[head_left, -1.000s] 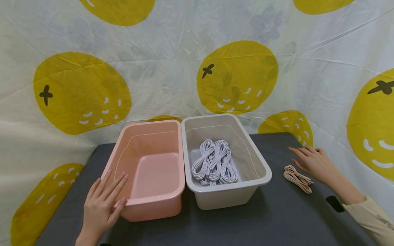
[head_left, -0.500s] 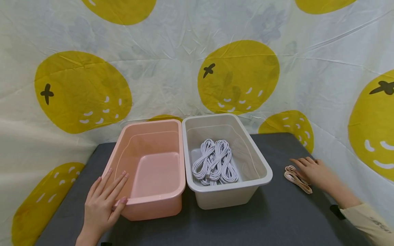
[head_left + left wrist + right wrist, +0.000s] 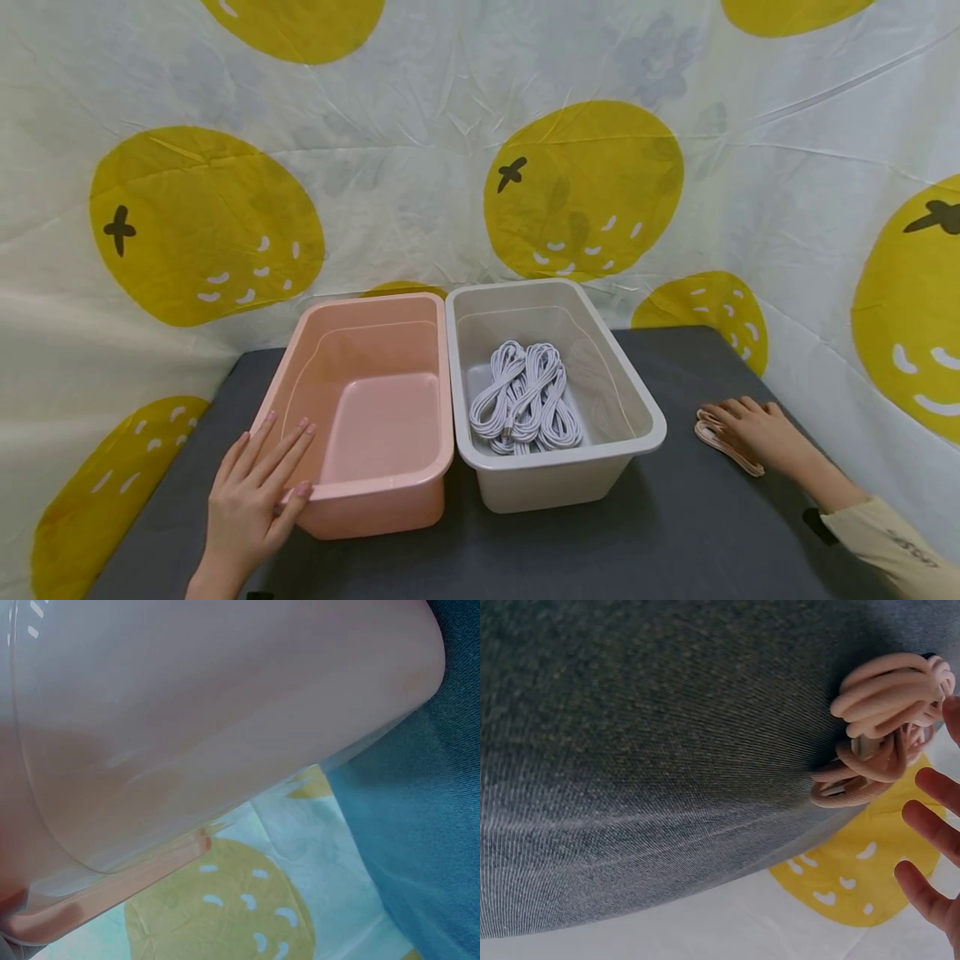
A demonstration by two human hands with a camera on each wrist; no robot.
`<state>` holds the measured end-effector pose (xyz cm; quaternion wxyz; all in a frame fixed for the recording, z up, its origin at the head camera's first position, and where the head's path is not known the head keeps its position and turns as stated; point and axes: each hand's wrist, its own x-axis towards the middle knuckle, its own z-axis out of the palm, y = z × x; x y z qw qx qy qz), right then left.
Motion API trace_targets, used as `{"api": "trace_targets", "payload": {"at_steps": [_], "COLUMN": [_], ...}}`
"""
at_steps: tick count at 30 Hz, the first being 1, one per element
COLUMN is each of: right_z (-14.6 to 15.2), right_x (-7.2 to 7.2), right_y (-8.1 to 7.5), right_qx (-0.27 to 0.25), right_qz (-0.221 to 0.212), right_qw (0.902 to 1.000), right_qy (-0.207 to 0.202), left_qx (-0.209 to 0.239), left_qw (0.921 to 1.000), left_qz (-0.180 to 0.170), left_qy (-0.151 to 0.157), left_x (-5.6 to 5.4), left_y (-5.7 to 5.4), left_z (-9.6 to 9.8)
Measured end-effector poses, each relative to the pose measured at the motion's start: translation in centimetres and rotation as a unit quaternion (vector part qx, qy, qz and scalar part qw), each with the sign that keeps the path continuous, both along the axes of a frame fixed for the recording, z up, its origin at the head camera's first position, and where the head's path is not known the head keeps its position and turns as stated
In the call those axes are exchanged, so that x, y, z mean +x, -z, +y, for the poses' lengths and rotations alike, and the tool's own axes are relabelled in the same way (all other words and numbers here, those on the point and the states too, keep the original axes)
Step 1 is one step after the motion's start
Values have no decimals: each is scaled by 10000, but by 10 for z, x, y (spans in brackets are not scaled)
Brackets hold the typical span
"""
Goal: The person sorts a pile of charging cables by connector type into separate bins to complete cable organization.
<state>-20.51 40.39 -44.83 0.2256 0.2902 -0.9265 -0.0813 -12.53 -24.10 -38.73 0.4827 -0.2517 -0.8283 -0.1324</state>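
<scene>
My left hand (image 3: 251,496) rests on the near left corner of a pink plastic bin (image 3: 375,481), its fingers straight and spread over the rim. The left wrist view shows that bin's wall (image 3: 225,697) close up. At the right, my right hand (image 3: 761,429) is over a bundled beige-pink cable (image 3: 738,457) on the table, partly covering it. In the right wrist view the cable's loops (image 3: 889,694) lie beside extended, spread fingers (image 3: 928,825); one fingertip is close to the bundle, and whether it touches is unclear.
A light grey bin (image 3: 551,483) stands against the pink one's right side, with several bundled white cables (image 3: 525,400) inside. The dark table cloth (image 3: 675,533) lies beneath everything. A white curtain (image 3: 405,200) with yellow fruit shapes hangs behind.
My right hand has come down and nearer over the beige-pink cable, covering more of it. The left hand and both bins stay in place.
</scene>
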Motion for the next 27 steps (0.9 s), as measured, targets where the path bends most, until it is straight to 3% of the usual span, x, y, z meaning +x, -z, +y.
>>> {"api": "trace_targets", "payload": {"at_steps": [14,24,27], "right_z": [4,16,16], "right_x": [-4,-8,-8], "right_y": [6,11,10], "right_qx": [-78,-90,-30], "right_qz": [-120,115,-24], "right_qw": [9998,9998,9997], "right_qy": [162,131,230], "left_qx": [-4,-26,-26], "left_qw": [10000,10000,10000], "left_qz": [78,-2,-14], "left_qy": [40,-29,-39], "left_x": [0,1,1], "left_y": [0,0,0], "left_z": [0,0,1]}}
